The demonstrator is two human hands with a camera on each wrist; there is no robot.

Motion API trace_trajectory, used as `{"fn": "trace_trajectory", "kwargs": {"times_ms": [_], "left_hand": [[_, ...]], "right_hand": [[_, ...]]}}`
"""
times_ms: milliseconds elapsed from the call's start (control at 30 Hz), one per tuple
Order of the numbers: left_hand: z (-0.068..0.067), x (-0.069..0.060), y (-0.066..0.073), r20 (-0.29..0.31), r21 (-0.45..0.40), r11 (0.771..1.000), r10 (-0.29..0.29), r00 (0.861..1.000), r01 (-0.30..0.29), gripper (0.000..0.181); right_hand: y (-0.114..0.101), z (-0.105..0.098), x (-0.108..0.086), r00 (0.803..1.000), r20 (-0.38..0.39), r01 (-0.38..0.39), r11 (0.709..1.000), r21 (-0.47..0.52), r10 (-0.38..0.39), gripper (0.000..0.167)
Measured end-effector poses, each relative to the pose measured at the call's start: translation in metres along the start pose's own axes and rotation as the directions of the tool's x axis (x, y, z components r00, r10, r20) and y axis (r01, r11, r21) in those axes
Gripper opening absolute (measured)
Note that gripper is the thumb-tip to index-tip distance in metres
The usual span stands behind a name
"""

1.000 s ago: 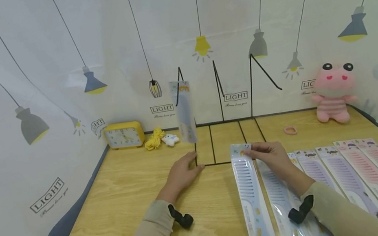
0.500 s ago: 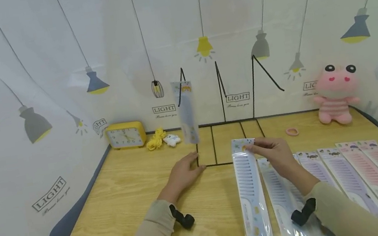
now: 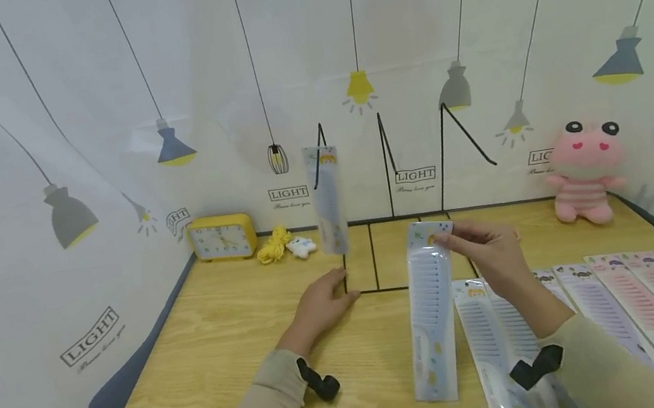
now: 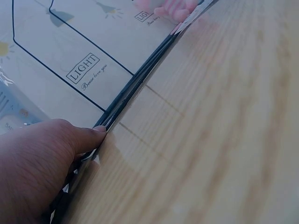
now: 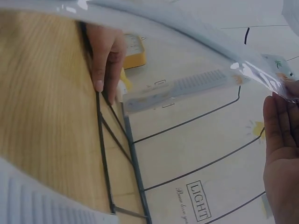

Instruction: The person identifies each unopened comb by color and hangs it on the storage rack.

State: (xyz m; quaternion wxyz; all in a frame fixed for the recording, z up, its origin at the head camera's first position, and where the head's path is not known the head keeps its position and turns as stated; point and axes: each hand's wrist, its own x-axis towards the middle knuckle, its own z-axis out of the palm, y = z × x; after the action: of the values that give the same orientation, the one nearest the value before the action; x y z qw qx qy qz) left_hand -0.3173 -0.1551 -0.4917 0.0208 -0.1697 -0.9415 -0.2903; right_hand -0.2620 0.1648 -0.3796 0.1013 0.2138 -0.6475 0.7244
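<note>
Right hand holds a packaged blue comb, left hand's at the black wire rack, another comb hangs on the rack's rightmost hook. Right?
Wrong side: the head view shows the hanging comb on the leftmost hook, not the rightmost. The rest stands.

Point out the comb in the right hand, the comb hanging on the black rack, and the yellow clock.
Held comb (image 3: 430, 309), head view: middle of its package.
Hanging comb (image 3: 328, 204), head view: middle of its package.
Yellow clock (image 3: 221, 240), head view: its dial.
</note>
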Motion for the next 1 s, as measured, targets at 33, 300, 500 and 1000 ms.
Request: {"fn": "trace_trajectory", "kwargs": {"times_ms": [33, 300, 500, 1000], "left_hand": [[0.0, 0.0, -0.001, 0.001, 0.001, 1.0, -0.001, 1.0, 0.001, 0.064], [-0.003, -0.003, -0.001, 0.009, -0.009, 1.0, -0.011, 1.0, 0.011, 0.065], [-0.004, -0.006, 0.002, 0.009, -0.017, 1.0, 0.002, 1.0, -0.002, 0.065], [-0.004, -0.002, 0.004, 0.01, -0.026, 1.0, -0.002, 1.0, 0.002, 0.065]], "right_hand": [[-0.003, 0.001, 0.002, 1.0, -0.01, 0.013, 1.0, -0.007, -0.013, 0.015], [-0.026, 0.016, 0.015, 0.995, 0.004, 0.102, 0.98, -0.172, -0.103, 0.014], [-0.032, 0.031, 0.023, 0.985, 0.07, 0.162, 0.979, -0.126, -0.155, 0.016], [-0.041, 0.064, 0.058, 0.888, 0.111, 0.452, 0.801, -0.392, -0.447, 0.015]]}}
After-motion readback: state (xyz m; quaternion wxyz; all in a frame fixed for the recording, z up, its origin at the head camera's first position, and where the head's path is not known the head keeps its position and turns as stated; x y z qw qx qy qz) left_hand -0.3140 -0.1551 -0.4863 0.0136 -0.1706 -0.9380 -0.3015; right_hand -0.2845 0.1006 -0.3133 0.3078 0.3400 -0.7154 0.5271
